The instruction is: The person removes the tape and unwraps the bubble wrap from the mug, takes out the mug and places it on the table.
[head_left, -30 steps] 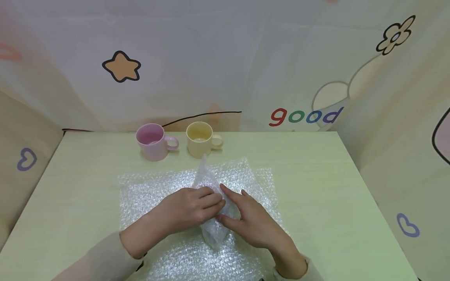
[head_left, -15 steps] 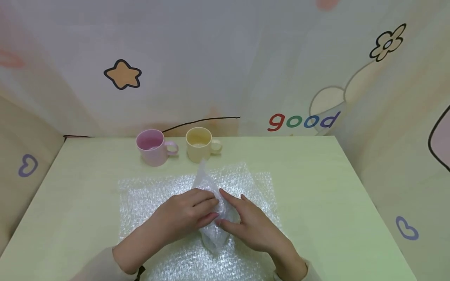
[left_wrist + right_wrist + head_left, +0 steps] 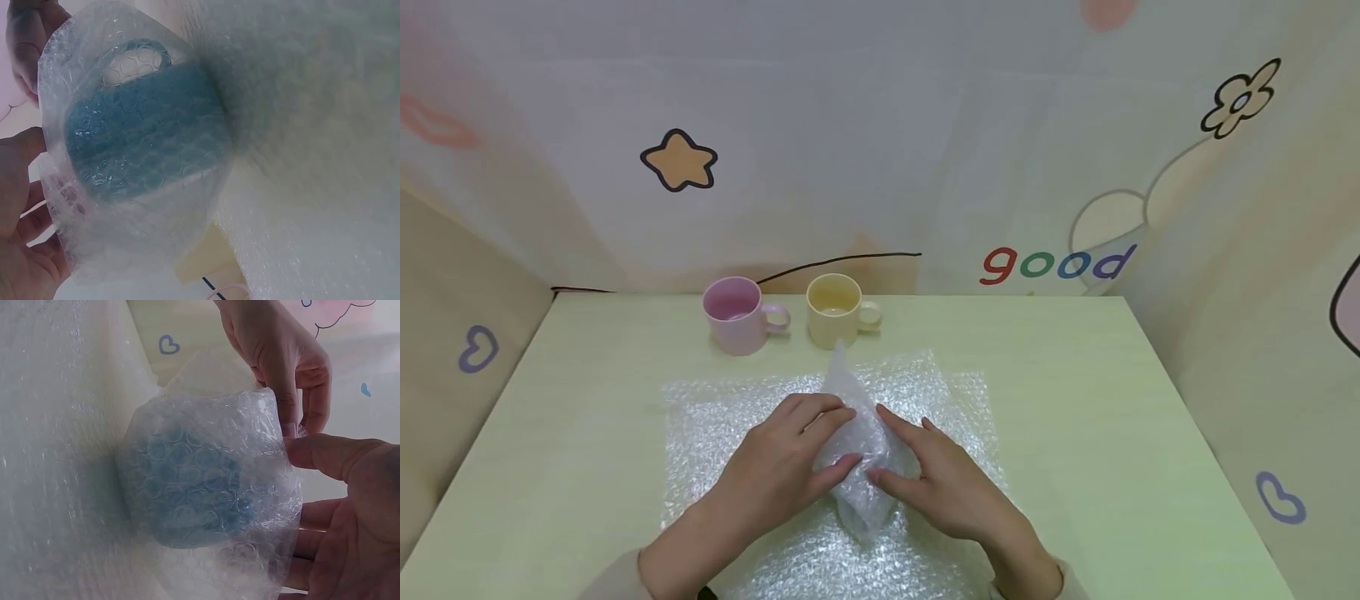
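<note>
A blue mug [image 3: 147, 131] shows through layers of bubble wrap [image 3: 868, 433] in both wrist views, its looped handle visible in the left one. The wrapped bundle stands near the table's middle, a pointed flap of wrap rising at its far end. My left hand [image 3: 775, 462] rests on its top left side, thumb and fingers spread apart. From the right, my right hand [image 3: 951, 487] touches the wrap with thumb and forefinger tips, its fingers fairly straight. Under the bundle lies a flat bubble wrap sheet [image 3: 707, 429].
A pink mug [image 3: 737, 329] and a yellow mug [image 3: 829, 329] stand behind the sheet, handles pointing right. Patterned curtains [image 3: 850, 150] rise beyond the back and both sides of the pale table [image 3: 1097, 400].
My left fingers have uncurled from the top of the wrap and spread, drawing slightly left. The right hand stays nearly where it was, against the bundle.
</note>
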A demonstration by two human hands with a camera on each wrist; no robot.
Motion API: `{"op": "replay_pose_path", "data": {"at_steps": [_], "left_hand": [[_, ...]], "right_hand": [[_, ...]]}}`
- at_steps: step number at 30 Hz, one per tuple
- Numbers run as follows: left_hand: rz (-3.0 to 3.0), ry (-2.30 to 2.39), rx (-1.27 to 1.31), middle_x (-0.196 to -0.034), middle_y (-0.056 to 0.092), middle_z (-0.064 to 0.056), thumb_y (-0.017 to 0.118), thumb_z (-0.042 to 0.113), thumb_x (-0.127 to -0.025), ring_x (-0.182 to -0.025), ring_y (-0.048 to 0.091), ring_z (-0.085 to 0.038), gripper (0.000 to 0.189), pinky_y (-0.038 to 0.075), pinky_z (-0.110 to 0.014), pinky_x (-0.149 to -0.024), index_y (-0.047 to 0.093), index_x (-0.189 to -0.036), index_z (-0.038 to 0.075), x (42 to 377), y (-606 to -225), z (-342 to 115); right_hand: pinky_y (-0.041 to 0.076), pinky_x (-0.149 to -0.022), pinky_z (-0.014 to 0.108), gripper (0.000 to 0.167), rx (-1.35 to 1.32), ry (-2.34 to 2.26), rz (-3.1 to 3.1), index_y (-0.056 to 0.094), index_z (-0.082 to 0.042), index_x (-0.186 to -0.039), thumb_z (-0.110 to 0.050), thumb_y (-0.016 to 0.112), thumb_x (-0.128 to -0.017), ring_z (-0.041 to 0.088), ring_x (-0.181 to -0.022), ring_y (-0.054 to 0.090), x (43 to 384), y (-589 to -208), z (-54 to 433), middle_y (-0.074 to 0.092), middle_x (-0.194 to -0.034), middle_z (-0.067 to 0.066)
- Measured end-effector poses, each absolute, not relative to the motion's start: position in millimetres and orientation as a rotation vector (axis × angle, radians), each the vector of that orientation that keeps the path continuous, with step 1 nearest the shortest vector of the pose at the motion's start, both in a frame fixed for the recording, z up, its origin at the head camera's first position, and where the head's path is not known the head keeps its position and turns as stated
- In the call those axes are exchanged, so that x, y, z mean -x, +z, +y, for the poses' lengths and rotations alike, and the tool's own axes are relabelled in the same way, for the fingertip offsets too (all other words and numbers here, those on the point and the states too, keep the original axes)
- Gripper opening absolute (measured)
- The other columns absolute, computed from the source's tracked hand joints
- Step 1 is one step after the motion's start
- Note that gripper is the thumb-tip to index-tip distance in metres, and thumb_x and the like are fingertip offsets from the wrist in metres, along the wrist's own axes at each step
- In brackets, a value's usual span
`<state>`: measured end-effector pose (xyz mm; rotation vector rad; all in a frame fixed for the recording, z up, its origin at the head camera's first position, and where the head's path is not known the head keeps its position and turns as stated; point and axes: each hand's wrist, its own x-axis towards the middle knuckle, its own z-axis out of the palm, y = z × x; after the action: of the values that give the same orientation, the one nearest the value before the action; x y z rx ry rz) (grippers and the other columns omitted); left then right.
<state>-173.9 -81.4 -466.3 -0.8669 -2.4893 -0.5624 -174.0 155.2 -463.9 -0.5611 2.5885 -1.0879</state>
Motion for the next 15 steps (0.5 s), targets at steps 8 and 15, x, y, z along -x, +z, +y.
{"op": "replay_pose_path", "data": {"at_steps": [8,15], "left_hand": [[-2.437,-0.512,0.862,-0.112,0.073,-0.001,0.090,0.031,-0.081,-0.104,0.070,-0.019,0.040,0.064,-0.028,-0.080,0.078,-0.113,0.011,174.4,-467.7,-74.6],[-2.384,-0.493,0.864,-0.107,0.073,-0.002,0.089,0.027,-0.080,-0.098,0.071,-0.018,0.034,0.063,-0.028,-0.080,0.079,-0.108,0.010,175.6,-468.0,-74.7]], "right_hand": [[0.025,-0.128,0.057,0.072,0.550,-1.099,2.584,0.045,-0.016,-0.158,-0.041,0.072,-0.096,0.027,-0.145,0.050,173.1,-465.5,157.2,0.059,-0.151,0.002],[0.029,-0.126,0.059,0.074,0.563,-1.124,2.582,0.041,-0.022,-0.160,-0.040,0.073,-0.096,0.029,-0.145,0.051,173.5,-465.8,154.7,0.056,-0.155,0.001]]}}
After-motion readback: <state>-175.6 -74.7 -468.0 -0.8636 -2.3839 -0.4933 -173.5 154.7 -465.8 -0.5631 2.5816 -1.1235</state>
